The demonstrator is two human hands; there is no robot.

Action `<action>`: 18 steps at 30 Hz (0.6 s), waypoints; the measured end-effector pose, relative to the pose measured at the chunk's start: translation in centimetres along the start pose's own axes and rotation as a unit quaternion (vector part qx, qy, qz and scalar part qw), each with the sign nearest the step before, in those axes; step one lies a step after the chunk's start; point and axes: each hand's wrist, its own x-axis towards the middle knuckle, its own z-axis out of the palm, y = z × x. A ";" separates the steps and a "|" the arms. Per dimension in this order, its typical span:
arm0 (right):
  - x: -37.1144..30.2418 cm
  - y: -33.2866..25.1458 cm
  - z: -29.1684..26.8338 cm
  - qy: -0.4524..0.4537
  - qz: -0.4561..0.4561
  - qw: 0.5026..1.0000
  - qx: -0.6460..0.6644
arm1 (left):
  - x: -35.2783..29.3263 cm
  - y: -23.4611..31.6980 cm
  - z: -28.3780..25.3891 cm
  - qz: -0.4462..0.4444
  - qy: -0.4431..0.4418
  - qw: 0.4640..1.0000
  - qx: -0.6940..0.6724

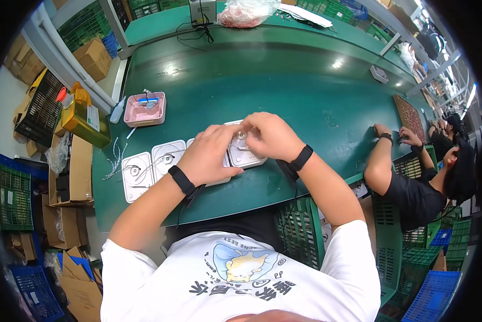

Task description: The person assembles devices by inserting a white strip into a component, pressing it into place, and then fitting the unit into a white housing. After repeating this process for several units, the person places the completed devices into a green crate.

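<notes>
One white cloth T-shirt [198,298], then curled left hand [211,154] and bent-fingered right hand [270,137] over at least four rounded-square white plastic cases [137,178], grasp impossible to tell.

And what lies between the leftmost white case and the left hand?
In the head view, a second white case lies between them, plus a visible corner of a third white case beside the left hand.

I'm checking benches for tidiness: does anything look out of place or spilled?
Slightly untidy: loose pale wires lie splayed on the green table, left of the leftmost white housing and outside the pink box. No spill or damage stands out, though the left hand and right hand partly cover other housings.
</notes>
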 end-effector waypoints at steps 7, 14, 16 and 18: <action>-1.0 -1.4 3.9 0.075 0.001 0.994 -0.074 | 0.5 0.4 -0.3 -0.045 -0.032 0.998 0.016; -0.6 0.1 2.0 0.045 0.022 0.999 -0.003 | 0.2 0.1 0.2 -0.033 -0.024 0.999 0.016; -0.5 0.3 1.0 0.010 0.035 0.999 0.017 | 0.3 0.6 0.4 -0.035 -0.028 0.999 0.011; -0.5 0.0 1.4 0.013 0.049 0.999 0.012 | 0.4 1.1 0.4 -0.036 -0.032 0.998 0.043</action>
